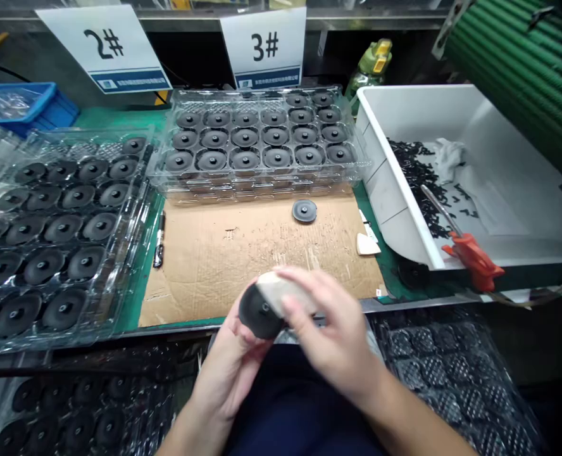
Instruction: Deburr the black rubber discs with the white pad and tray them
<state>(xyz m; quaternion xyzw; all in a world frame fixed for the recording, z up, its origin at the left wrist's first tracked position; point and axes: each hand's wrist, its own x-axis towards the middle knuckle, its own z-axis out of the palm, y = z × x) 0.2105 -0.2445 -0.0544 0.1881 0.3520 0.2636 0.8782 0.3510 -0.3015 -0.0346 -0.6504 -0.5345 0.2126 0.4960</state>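
My left hand [236, 358] is closed around the edge of a black round disc [260, 313] with a small raised hub, held over the near edge of the bench. Pinched in my right hand [331, 326] is a whitish cloth pad [281, 292], pressed against the disc's upper right side and covering part of it. Another disc [304, 211] lies alone on the cardboard sheet [200, 266] beyond my hands.
Clear plastic trays [257, 180] of similar discs are stacked at the back, with another tray [57, 253] at left. A white bin [404, 202] at right holds small black pieces; orange-handled pliers [475, 256] rest on its rim. A marker [159, 240] lies left.
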